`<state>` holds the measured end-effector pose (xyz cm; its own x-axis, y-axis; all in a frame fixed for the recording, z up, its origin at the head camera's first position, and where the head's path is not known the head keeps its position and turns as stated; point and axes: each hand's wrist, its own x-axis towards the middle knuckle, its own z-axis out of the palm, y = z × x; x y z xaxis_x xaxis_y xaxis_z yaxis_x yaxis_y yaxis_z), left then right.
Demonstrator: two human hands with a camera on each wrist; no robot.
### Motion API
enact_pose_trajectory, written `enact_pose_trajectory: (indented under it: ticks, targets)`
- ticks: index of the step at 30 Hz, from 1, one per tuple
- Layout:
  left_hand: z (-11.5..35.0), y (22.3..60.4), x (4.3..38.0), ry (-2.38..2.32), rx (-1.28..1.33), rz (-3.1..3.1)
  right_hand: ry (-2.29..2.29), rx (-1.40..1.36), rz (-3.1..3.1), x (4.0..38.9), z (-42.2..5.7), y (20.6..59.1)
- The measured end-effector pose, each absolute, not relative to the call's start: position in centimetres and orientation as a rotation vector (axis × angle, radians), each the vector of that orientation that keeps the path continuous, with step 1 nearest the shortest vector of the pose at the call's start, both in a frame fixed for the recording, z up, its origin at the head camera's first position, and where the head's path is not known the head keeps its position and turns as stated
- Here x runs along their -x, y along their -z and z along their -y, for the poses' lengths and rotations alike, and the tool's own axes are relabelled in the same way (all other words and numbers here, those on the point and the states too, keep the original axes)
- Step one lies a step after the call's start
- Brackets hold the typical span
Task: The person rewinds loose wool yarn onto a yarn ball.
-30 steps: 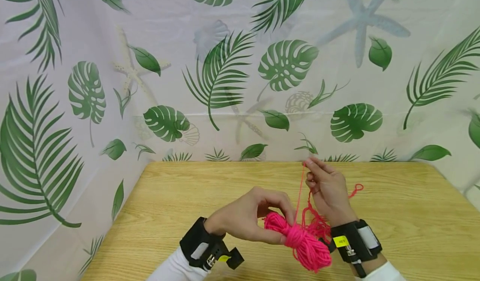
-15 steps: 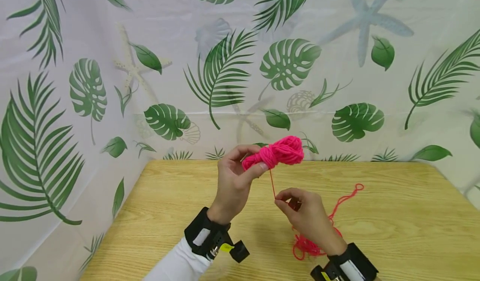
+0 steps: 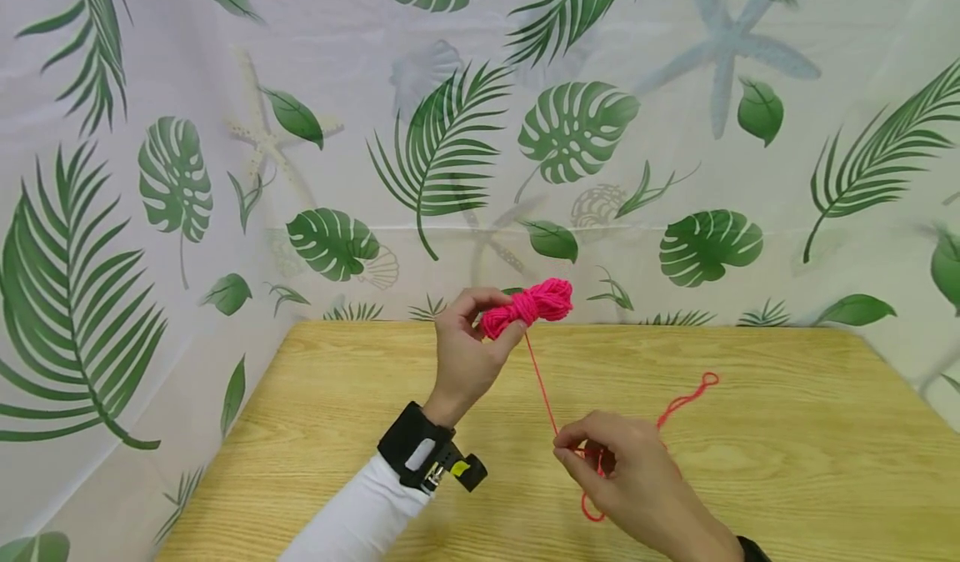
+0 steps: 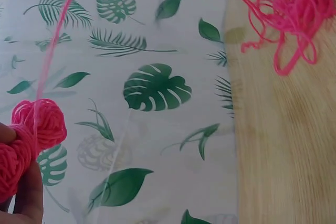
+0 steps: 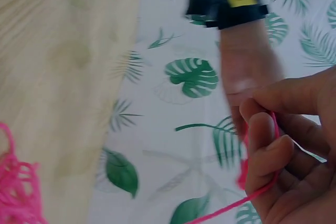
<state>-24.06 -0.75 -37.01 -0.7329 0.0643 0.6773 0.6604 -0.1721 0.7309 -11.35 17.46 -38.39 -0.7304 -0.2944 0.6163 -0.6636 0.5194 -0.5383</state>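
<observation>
A bright pink yarn bundle, wrapped round its middle, is held up near the table's far edge by my left hand, thumb in front and fingers behind. From it a taut yarn strand slants down to my right hand, which pinches it between thumb and fingertips. In the right wrist view the strand also passes through the curled fingers of that hand. A loose pink yarn heap lies on the table, mostly hidden behind the right hand in the head view.
The wooden table has a looped yarn end lying on its right side. Behind it hangs a white leaf-print cloth. A black wrist strap with a camera sits on the left wrist.
The left hand has raised the bundle from low over the table to near its far edge. My right hand has dropped toward me, still pinching the strand, now drawn longer.
</observation>
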Motion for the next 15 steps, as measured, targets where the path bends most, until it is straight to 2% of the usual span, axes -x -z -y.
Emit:
enact_pose_trajectory:
  ticks: [8,15]
  targets:
    - [1.1,39.6,24.2,1.792,0.935,1.985,-1.112,-0.883,2.222,10.7,-18.5,31.9]
    - [1.0,40.9,22.5,1.829,1.105,2.093,-1.159,-0.792,2.19,14.8,-19.5,27.8]
